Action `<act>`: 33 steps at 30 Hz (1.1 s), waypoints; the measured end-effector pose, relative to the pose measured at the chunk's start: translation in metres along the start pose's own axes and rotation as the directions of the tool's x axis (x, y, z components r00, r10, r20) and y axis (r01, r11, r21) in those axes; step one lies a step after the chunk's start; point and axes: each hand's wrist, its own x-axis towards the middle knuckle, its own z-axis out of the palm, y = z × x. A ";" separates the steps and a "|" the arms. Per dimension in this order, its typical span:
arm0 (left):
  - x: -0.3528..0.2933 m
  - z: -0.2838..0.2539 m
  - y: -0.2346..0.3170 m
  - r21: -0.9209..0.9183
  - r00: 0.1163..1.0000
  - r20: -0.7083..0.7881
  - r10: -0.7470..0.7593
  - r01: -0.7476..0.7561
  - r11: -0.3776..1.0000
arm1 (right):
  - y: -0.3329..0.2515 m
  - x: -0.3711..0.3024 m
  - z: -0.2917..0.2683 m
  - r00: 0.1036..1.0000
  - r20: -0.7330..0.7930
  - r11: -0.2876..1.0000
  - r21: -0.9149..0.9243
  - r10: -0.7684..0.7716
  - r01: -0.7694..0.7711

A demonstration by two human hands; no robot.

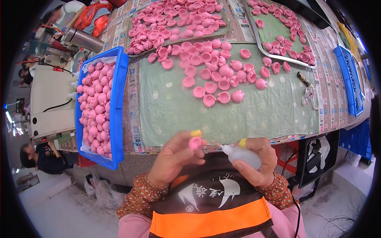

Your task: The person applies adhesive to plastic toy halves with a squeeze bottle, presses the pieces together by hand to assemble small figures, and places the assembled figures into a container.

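Between the fingertips of my left hand (174, 156) is a small pink half-shell (195, 143), its hollow side showing. My right hand (258, 160) is wrapped round a translucent white squeeze bottle (245, 158) with a thin nozzle. The nozzle tip points toward the half-shell and stays a little apart from it. Yellow tape bands circle a finger on each hand. Beyond my hands, many loose pink half-shells (210, 87) lie on a green mat (170, 123), some hollow side up, others domed side up.
To the left stands a blue crate (119, 107) full of round pink pieces (95, 107). Two trays of half-shells (178, 23) lie at the back. A black tool (303, 78) rests at the mat's right, with another blue tray (349, 83) farther right. Other people (43, 156) sit at left.
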 end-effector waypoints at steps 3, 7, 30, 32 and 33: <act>0.000 -0.001 0.003 0.073 0.999 -0.011 0.039 -0.038 0.997 | 0.000 -0.001 0.000 1.000 0.001 1.000 -0.007 -0.011 0.011; 0.002 -0.002 0.008 0.127 0.998 -0.005 0.061 -0.060 0.990 | -0.001 -0.004 -0.002 1.000 0.028 1.000 -0.013 -0.013 0.014; 0.016 -0.009 0.002 -0.034 0.988 0.130 -0.081 0.086 0.996 | -0.010 0.019 0.007 0.984 0.101 0.988 -0.036 -0.149 0.153; 0.015 -0.009 0.002 -0.023 0.989 0.124 -0.085 0.088 0.996 | -0.010 0.019 0.007 0.983 0.111 0.987 -0.041 -0.149 0.155; 0.015 -0.008 0.001 -0.012 0.989 0.119 -0.089 0.091 0.996 | -0.010 0.019 0.008 0.982 0.123 0.987 -0.049 -0.145 0.152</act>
